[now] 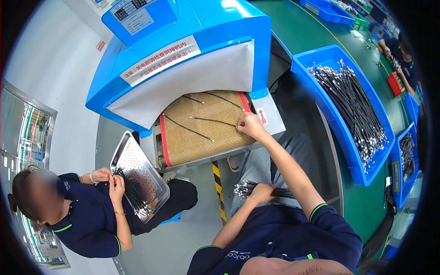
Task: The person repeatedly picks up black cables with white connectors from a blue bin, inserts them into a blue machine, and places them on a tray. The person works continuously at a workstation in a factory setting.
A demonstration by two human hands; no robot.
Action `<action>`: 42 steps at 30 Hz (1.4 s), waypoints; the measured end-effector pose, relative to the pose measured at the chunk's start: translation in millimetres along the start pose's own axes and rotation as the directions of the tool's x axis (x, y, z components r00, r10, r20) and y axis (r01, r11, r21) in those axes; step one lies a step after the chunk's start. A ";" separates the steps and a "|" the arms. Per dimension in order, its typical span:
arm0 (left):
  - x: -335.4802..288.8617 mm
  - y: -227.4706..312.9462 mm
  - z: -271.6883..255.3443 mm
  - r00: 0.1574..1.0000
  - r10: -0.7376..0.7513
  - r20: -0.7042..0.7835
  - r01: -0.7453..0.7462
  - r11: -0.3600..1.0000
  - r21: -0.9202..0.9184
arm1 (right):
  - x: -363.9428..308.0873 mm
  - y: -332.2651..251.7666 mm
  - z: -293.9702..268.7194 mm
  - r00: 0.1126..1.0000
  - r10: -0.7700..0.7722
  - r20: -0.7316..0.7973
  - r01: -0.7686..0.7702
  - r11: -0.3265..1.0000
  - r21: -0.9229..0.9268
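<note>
My right hand (250, 126) is over the right side of a tan mesh conveyor belt (183, 146), fingers pinched on the right end of a thin black cable (213, 121). That cable lies across the belt, its pale tip pointing left. Other black cables (188, 128) rest apart from it on the mesh, some reaching back under the machine's white curtain (183, 87). Low over my lap, my left hand (262, 193) is wrapped round a bundle of black cables (246, 188) with silvery ends.
The belt comes out of a blue machine (220, 27). At left, a seated co-worker (91, 215) handles cables over a perforated metal tray (160, 201). To my right, a blue bin (311, 98) full of black cables stands on a green table (353, 206). Another person (403, 57) works beyond.
</note>
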State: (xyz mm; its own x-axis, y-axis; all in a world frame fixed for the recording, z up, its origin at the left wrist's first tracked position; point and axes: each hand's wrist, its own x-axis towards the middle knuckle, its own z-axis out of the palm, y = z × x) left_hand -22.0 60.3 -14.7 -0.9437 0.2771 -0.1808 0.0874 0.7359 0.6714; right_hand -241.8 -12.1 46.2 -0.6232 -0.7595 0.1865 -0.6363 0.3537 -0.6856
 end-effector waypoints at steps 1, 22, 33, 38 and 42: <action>-0.2 0.3 -1.3 1.000 0.004 0.002 -0.004 1.000 -0.004 | 1.5 -1.3 1.4 1.000 0.027 0.006 -0.027 1.000 -0.011; -27.2 41.6 -70.4 0.969 -0.008 -0.247 0.050 0.985 0.166 | -232.7 -46.5 -104.7 0.867 0.074 0.492 0.020 0.983 -0.183; -27.2 116.3 -140.1 0.367 0.515 -0.774 -0.553 0.790 0.264 | -189.2 -117.3 -314.3 0.981 0.047 -0.188 -0.119 0.912 -0.392; 14.6 72.8 -63.1 0.788 0.262 -0.558 -0.374 0.923 -0.094 | -175.9 -46.2 -364.5 0.904 0.244 -0.352 -0.365 0.869 -0.335; 14.7 35.3 -11.8 0.915 0.096 -0.392 -0.217 0.937 -0.276 | -175.5 -10.9 -348.4 0.848 0.428 -0.313 -0.522 0.779 -0.349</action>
State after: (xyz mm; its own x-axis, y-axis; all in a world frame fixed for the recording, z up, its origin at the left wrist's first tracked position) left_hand -36.5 83.0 14.8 -0.9800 0.0819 0.1812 0.1985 0.4589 0.8660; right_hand -283.9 307.6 266.1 -0.9430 -0.3216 0.0855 -0.3290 0.8620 -0.3855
